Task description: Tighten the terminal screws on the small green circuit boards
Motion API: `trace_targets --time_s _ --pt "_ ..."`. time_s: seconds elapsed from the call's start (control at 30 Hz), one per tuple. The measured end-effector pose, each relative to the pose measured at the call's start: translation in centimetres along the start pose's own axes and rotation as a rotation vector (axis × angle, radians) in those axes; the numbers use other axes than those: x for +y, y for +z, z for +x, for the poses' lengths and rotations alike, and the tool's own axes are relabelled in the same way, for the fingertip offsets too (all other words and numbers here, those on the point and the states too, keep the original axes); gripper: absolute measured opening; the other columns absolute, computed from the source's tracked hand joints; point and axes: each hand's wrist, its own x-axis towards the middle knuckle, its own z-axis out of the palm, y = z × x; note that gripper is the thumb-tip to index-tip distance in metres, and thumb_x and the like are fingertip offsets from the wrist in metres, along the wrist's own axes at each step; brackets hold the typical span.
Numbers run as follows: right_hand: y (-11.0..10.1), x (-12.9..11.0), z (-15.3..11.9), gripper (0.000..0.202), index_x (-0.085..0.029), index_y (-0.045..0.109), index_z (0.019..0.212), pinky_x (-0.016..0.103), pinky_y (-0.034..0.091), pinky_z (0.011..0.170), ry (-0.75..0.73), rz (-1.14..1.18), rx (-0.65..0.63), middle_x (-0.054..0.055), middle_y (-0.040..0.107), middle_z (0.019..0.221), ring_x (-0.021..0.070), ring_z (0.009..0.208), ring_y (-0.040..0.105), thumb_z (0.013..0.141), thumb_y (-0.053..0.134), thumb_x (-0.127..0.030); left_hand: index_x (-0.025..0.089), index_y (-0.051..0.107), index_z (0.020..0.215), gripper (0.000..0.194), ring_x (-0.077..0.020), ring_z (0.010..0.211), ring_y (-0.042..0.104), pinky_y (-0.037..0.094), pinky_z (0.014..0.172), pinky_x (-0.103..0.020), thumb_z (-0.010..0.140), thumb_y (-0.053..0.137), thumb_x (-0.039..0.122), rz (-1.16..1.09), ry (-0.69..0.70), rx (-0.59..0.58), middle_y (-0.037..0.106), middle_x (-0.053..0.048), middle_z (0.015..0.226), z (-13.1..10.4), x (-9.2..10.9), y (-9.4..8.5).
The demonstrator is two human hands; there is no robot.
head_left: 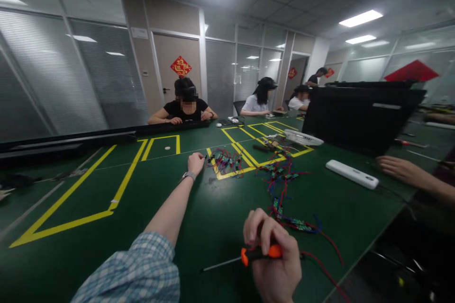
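My right hand is wrapped round the orange and black handle of a screwdriver, whose thin shaft points left over the green table. My left hand reaches forward with its fingers pressed together at the left end of a cluster of small green circuit boards with red and blue wires. What those fingertips hold, if anything, is too small to make out. More wired boards lie in a tangled line to the right, running down to another group just beyond my right hand.
Yellow tape marks shapes on the green table. A white power strip and a large black panel are at the right, near another person's hand. People sit across the table.
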Motion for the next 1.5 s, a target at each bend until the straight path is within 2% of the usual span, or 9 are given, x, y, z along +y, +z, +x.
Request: trace_targets --time_s 0.2,0.4,0.53,0.67,0.8,0.93,1.2,1.4,1.5 --pt "1.0 0.2 -0.4 0.039 -0.023 0.045 0.043 0.035 0.029 0.049 -0.099 -0.028 -0.003 0.004 0.044 0.045 0.0184 0.046 0.037 0.081 0.041 -0.033 0.015 0.056 0.117 0.030 -0.0211 0.100 0.060 0.053 0.085 -0.041 0.093 0.055 0.032 -0.011 0.131 -0.005 0.058 -0.009 0.117 0.7 0.3 0.6" --pt "1.2 0.4 -0.8 0.039 -0.021 0.051 0.047 0.034 0.029 0.053 -0.117 0.032 -0.028 0.004 0.047 0.049 0.0178 0.050 0.040 0.082 0.042 -0.035 0.010 0.063 0.103 0.023 -0.0261 0.108 0.055 0.041 0.094 -0.035 0.090 0.053 0.026 0.016 0.242 0.120 0.062 -0.015 0.111 -0.4 2.0 0.6" --pt "1.2 0.2 -0.2 0.044 -0.020 0.049 0.046 0.031 0.025 0.050 0.029 0.206 0.006 0.000 0.040 0.044 0.0143 0.046 0.032 0.084 0.040 -0.041 0.011 0.060 0.111 0.025 -0.0257 0.112 0.052 0.038 0.100 -0.037 0.092 0.046 0.020 0.027 0.413 0.126 0.058 -0.016 0.120 -1.3 6.0 1.8" --pt "0.7 -0.2 1.0 0.043 -0.020 0.034 0.042 0.026 0.021 0.043 0.241 0.466 0.127 -0.004 0.027 0.041 0.0111 0.042 0.021 0.080 0.044 -0.038 0.014 0.058 0.116 0.027 -0.0219 0.111 0.055 0.041 0.100 -0.034 0.092 0.044 0.018 0.029 0.635 -0.007 0.062 -0.011 0.117 -2.8 11.6 4.9" --pt "-0.3 -0.3 1.9 0.042 -0.020 0.025 0.046 0.023 0.024 0.041 0.325 0.609 0.198 -0.006 0.022 0.046 0.0099 0.043 0.020 0.077 0.048 -0.035 0.020 0.060 0.116 0.027 -0.0173 0.110 0.058 0.043 0.099 -0.029 0.092 0.047 0.016 0.037 0.771 -0.165 0.064 -0.006 0.117 -4.2 15.7 8.5" --pt "-0.7 0.0 1.9 0.043 -0.020 0.023 0.048 0.022 0.028 0.040 0.347 0.600 0.196 -0.007 0.020 0.048 0.0096 0.044 0.022 0.078 0.050 -0.036 0.016 0.057 0.117 0.026 -0.0207 0.103 0.060 0.050 0.090 -0.042 0.094 0.052 0.027 0.043 0.722 -0.226 0.060 -0.009 0.118 -3.8 17.1 10.8" --pt "-0.4 -0.2 1.8 0.045 -0.019 0.018 0.049 0.020 0.031 0.039 0.392 0.602 0.177 -0.006 0.022 0.046 0.0084 0.042 0.028 0.077 0.049 -0.035 0.016 0.056 0.118 0.030 -0.0212 0.100 0.060 0.053 0.085 -0.041 0.092 0.055 0.032 0.053 0.589 -0.303 0.058 -0.010 0.118 -3.5 16.9 11.9" --pt "-0.4 -0.5 1.9 0.045 -0.019 0.016 0.050 0.018 0.032 0.039 0.402 0.590 0.180 -0.006 0.024 0.045 0.0079 0.041 0.031 0.075 0.050 -0.033 0.015 0.059 0.113 0.026 -0.0210 0.101 0.060 0.051 0.088 -0.042 0.093 0.055 0.031 -0.054 0.500 -0.150 0.060 -0.009 0.116 -5.0 17.9 11.2" --pt "-0.7 -0.7 1.8 0.045 -0.020 0.015 0.051 0.018 0.033 0.038 0.399 0.613 0.199 -0.007 0.022 0.045 0.0078 0.040 0.031 0.074 0.052 -0.030 0.015 0.066 0.096 0.018 -0.0219 0.102 0.059 0.047 0.094 -0.041 0.092 0.048 0.015 -0.152 0.462 -0.045 0.066 -0.009 0.100 -5.5 18.3 10.5"
